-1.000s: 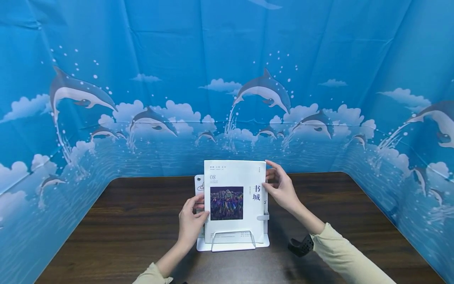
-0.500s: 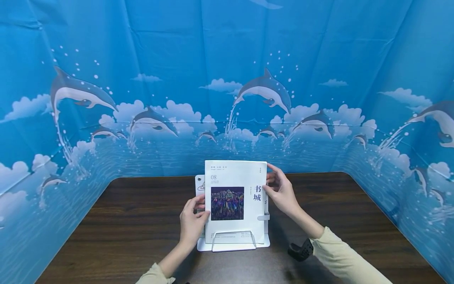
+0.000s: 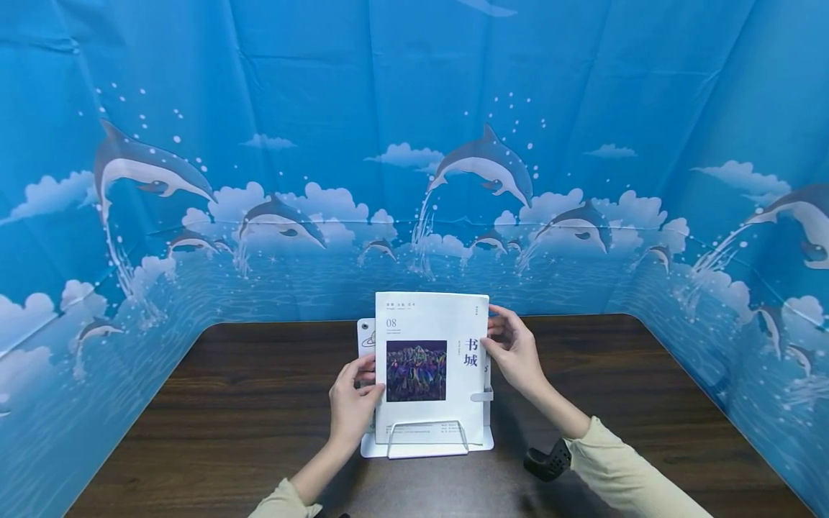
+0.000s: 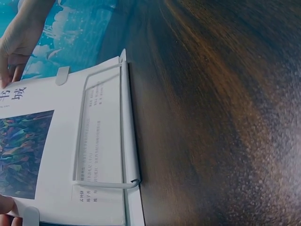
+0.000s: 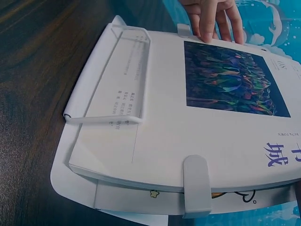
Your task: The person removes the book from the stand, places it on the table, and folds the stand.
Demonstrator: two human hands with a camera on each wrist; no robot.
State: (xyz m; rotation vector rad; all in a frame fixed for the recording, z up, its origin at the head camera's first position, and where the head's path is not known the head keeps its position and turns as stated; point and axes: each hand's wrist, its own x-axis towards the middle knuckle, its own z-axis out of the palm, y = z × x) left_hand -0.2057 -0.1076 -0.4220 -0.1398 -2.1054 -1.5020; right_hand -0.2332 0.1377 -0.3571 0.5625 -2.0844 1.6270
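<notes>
In the head view, a white book (image 3: 432,368) is stood upright on a white stand (image 3: 427,453), toward 6 o'clock. The title "书城" is printed at the cover's 2 o'clock and the number "08" between its 10 and 11; finer lines are too small to be read. The book's foot is kept behind a wire bracket (image 3: 424,422) at 6 o'clock, its edge under a clip (image 3: 482,397) at 4. The edges are pinched between thumb and bent fingers, by the left hand (image 3: 352,403) at 8 o'clock and the right hand (image 3: 518,352) near 3. The dark wood-grained table (image 3: 259,403) is surrounded by a blue backdrop (image 3: 324,86) printed with dolphins, clouds and sea.

In the left wrist view, the title is turned sideways and cut off at 9 o'clock; small Chinese print is framed by the bracket. A second clip (image 4: 30,216) is seen near 8.

In the right wrist view, "TOWN" can be made out beside the title, near 4 o'clock; a yellow star is drawn on the stand at 6.
</notes>
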